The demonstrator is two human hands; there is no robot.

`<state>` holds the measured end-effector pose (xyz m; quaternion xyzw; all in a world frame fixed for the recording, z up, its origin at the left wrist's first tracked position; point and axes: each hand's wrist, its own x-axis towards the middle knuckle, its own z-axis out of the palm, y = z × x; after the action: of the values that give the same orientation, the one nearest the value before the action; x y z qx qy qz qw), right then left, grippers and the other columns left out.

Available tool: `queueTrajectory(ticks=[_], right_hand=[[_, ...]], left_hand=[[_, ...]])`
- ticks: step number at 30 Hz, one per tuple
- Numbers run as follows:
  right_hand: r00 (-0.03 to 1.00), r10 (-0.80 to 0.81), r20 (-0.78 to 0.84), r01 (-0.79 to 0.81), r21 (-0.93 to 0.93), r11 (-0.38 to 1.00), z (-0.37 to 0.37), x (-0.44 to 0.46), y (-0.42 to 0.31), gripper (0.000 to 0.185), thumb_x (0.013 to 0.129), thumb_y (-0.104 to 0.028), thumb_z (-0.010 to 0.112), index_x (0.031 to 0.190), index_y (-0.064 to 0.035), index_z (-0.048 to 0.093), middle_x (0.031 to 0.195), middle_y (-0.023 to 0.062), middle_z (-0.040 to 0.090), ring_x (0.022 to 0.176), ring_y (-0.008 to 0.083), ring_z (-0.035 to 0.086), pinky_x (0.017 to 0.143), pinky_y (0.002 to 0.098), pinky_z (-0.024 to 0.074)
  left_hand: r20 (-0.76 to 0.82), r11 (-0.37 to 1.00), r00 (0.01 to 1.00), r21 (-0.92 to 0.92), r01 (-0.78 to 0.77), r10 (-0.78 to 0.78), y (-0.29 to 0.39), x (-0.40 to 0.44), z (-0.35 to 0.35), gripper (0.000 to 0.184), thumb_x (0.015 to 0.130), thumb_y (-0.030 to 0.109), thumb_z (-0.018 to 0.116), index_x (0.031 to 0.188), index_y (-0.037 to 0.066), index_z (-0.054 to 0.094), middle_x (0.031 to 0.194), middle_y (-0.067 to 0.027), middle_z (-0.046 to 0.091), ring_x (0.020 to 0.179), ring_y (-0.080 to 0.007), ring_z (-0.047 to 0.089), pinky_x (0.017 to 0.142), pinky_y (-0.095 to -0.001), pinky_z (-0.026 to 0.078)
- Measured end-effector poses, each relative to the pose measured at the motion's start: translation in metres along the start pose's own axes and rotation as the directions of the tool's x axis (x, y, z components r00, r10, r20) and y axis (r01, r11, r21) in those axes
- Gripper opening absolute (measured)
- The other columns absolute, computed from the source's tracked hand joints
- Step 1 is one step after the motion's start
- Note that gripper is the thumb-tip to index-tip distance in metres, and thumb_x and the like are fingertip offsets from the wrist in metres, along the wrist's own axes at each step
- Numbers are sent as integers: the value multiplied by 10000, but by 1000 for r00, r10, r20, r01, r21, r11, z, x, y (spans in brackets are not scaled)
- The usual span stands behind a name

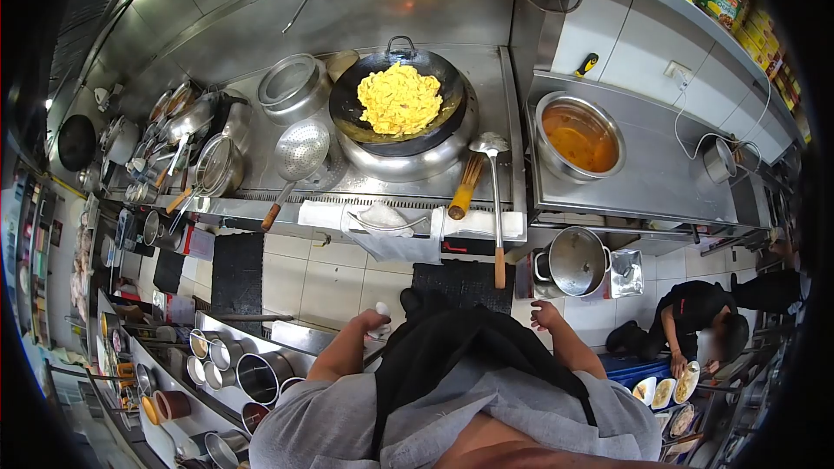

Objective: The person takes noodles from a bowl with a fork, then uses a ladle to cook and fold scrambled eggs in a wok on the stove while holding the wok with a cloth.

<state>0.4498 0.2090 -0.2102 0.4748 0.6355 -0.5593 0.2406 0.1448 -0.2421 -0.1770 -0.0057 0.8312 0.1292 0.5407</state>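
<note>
My left hand is closed on a small white cloth, low and left of the stove front. My right hand is below a large steel pot, fingers loosely curled and slightly apart, with nothing visible in it. Ahead, a black wok sits on a round burner stand and holds yellow scrambled eggs. A long-handled ladle and a bamboo brush lean at the stove's right front. Left of the wok lies a perforated skimmer. Neither hand touches these tools.
White towels hang over the stove's front edge. A bowl of orange liquid stands on the right counter. Strainers and pans crowd the left. Behind, a co-worker crouches near plated food; containers stand behind left.
</note>
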Motion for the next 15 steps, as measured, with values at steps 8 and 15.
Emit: queueTrajectory(ticks=[8,15], right_hand=[[1000,-19,1,19,-4,1000,-2,0,8,472,873,-71,540,1343,-95,507,867,143,668,617,223,672,461,341,529],[1000,2,6,-2,-54,999,-4,-3,10,502,879,-89,533,1378,-115,492,927,146,685,683,213,695,495,334,552]], left_hand=[[36,999,999,-35,26,-24,-10,8,8,502,759,404,720,1063,7,674,983,-163,672,686,-268,680,472,-412,575],[25,997,998,-64,51,-49,-6,-1,10,487,765,402,710,1043,5,675,963,-157,667,653,-265,666,438,-404,554]])
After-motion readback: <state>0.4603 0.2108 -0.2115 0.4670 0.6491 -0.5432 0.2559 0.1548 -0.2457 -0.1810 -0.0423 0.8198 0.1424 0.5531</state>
